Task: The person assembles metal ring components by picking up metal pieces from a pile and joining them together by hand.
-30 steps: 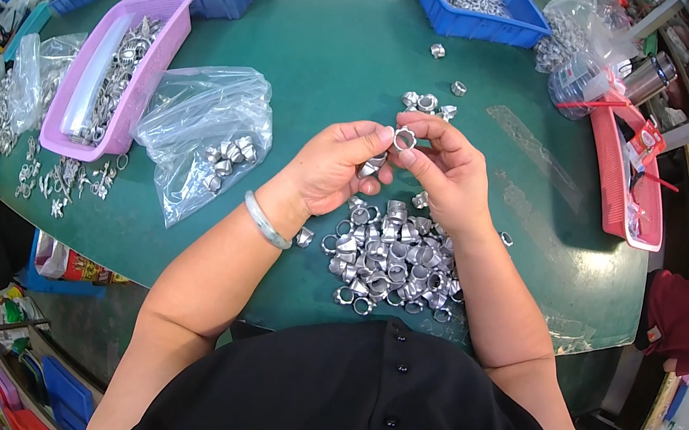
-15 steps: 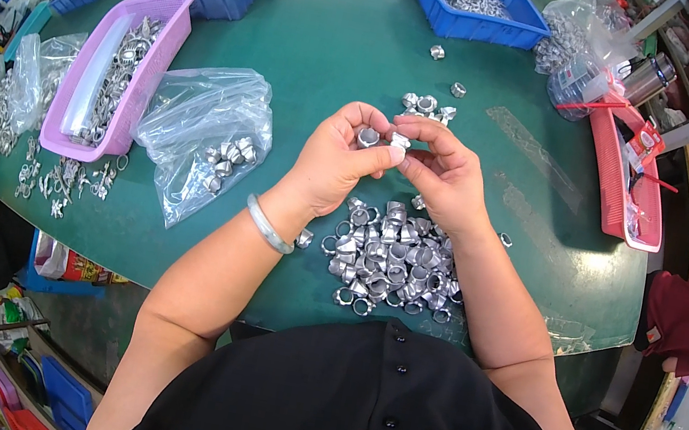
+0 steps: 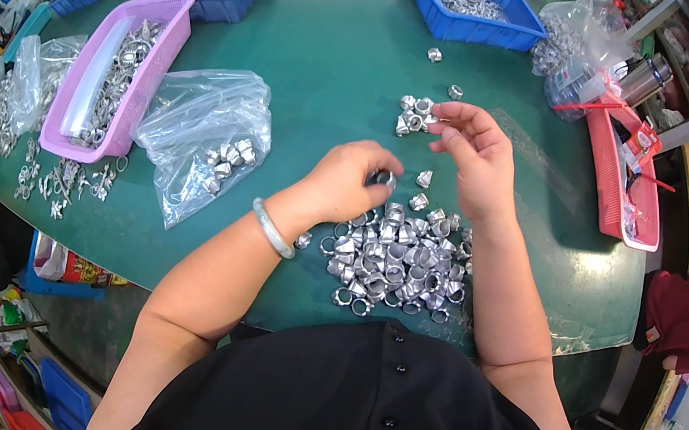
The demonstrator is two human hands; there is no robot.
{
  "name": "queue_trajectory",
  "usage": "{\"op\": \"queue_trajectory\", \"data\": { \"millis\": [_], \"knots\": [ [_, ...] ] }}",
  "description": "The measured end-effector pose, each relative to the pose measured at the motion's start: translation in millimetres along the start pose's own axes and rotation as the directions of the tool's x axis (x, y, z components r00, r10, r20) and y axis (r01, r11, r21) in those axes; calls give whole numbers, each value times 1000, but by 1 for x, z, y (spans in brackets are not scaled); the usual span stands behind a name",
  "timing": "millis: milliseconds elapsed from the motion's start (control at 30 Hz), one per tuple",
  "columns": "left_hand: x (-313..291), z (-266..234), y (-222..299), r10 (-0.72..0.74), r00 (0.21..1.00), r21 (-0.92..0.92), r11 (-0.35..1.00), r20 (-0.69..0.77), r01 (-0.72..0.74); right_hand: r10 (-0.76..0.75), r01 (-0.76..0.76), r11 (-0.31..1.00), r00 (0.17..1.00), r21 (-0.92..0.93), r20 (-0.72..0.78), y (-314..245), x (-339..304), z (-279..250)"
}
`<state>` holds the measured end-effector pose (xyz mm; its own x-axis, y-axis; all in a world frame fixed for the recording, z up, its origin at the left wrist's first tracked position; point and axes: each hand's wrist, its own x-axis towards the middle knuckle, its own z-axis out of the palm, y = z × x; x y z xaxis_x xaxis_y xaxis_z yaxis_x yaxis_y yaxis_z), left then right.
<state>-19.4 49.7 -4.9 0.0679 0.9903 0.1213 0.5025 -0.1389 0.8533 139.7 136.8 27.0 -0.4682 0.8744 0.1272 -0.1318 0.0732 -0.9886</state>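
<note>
A heap of silver metal rings (image 3: 395,265) lies on the green table in front of me. Just above its upper left side is my left hand (image 3: 343,182), curled with a ring (image 3: 382,179) at its fingertips; this hand is slightly blurred. Farther out, my right hand (image 3: 481,161) has its fingers apart, the tips beside a small cluster of rings (image 3: 415,117). Whether they touch the cluster is hard to make out. Two single rings (image 3: 424,178) lie between this cluster and the heap.
A clear plastic bag (image 3: 203,126) with several rings lies left, beside a pink-purple basket (image 3: 64,106) of metal pieces. Blue trays (image 3: 474,31) stand at the back. At right are a pink basket (image 3: 607,192) and a bottle. People sit at both sides.
My hands have parted. The right moved outward to the small cluster and no longer pinches a ring; the left came back toward the heap with a ring. Another ring shows between heap and cluster.
</note>
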Motion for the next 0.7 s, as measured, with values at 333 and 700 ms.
{"op": "queue_trajectory", "data": {
  "millis": [333,700],
  "knots": [
    [-1,-4,2,11,998,-63,998,55,-7,-100,516,240,855,-822,508,2,38,-4],
    [5,-12,-11,-165,971,-60,986,-175,157,143,636,144,745,-758,652,8,64,5]
  ]
}}
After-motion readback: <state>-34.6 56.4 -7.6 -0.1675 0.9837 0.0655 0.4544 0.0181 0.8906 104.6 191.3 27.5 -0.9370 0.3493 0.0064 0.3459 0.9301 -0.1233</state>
